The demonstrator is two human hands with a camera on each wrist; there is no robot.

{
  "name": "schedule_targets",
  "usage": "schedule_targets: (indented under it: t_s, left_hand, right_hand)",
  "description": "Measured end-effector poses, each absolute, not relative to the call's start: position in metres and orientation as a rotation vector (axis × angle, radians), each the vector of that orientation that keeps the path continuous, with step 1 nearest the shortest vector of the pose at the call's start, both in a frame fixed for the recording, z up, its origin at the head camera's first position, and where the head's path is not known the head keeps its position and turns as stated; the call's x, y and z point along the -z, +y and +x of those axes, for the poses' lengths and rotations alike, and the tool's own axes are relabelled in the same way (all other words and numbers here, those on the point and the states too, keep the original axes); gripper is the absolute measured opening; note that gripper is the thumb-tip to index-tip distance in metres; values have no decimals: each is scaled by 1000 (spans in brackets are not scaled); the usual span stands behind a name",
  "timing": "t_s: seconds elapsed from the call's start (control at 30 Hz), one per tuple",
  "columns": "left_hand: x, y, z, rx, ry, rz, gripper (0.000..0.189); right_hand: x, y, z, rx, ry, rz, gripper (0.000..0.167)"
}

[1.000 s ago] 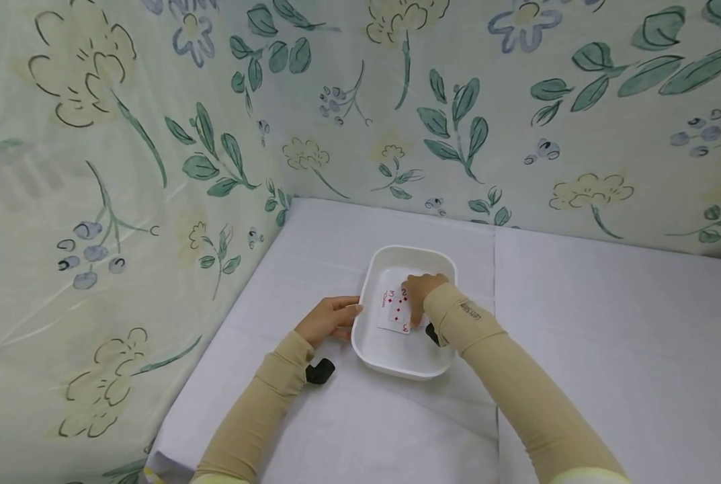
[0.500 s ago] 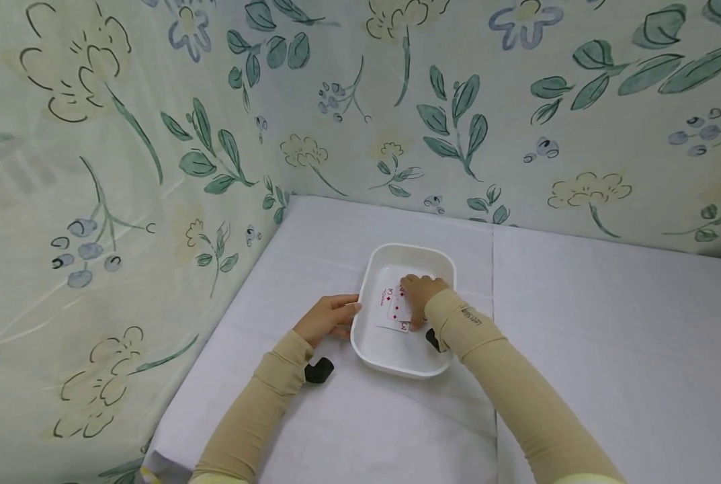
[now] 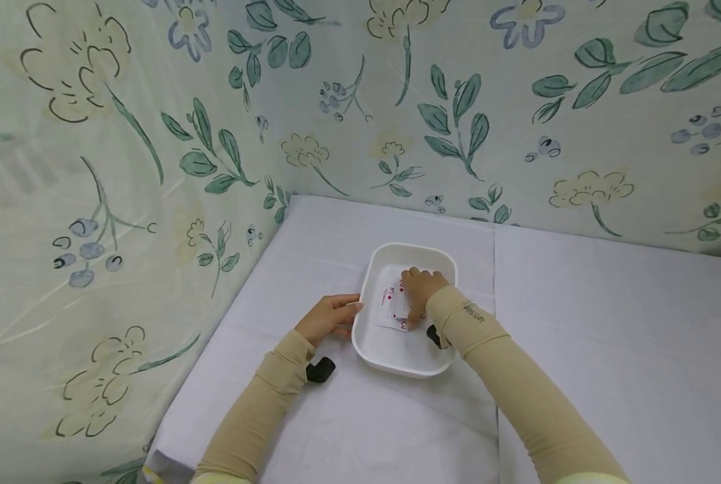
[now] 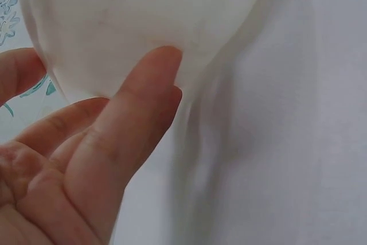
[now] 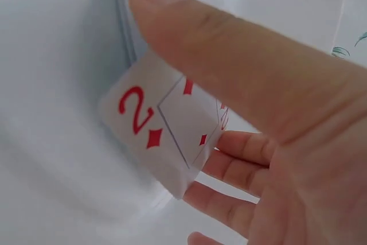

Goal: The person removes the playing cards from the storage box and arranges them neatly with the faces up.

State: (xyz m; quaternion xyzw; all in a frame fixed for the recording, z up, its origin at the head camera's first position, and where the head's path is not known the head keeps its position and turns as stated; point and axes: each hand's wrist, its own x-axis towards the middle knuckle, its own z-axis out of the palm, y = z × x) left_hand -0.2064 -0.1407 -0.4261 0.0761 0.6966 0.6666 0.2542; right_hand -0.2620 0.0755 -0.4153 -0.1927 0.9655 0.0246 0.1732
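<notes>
A white plastic tray (image 3: 384, 349) stands on the table. My left hand (image 3: 328, 316) is at its left side; in the left wrist view, extended thumb and fingers touch the tray's outer wall (image 4: 126, 15). Inside the tray, my right hand (image 3: 422, 292) pinches a playing card, the two of diamonds (image 5: 166, 113), between thumb and fingers. That card stands tilted. Behind it in the right wrist view, more cards (image 5: 126, 21) show their edges under the thumb tip. A three of diamonds (image 3: 387, 296) lies face up beneath, partly covered. The right hand hides the rest of the cards.
White cloth (image 3: 608, 336) covers the table, with a seam right of the tray. Floral sheets (image 3: 360, 101) rise behind and at the left. A black device (image 3: 320, 370) sits by the left wrist, another (image 3: 434, 335) by the right.
In the tray, the right fingers have shifted slightly and the upper card has tilted over the three of diamonds. The left hand and the tray have stayed in place.
</notes>
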Motion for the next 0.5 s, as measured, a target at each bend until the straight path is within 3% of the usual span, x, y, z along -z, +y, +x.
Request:
schedule_targets:
  t_s: [0.5]
  left_hand:
    - [451, -140, -213, -1845, 1935, 196, 48]
  right_hand:
    - [347, 104, -241, 62, 2827, -680, 99]
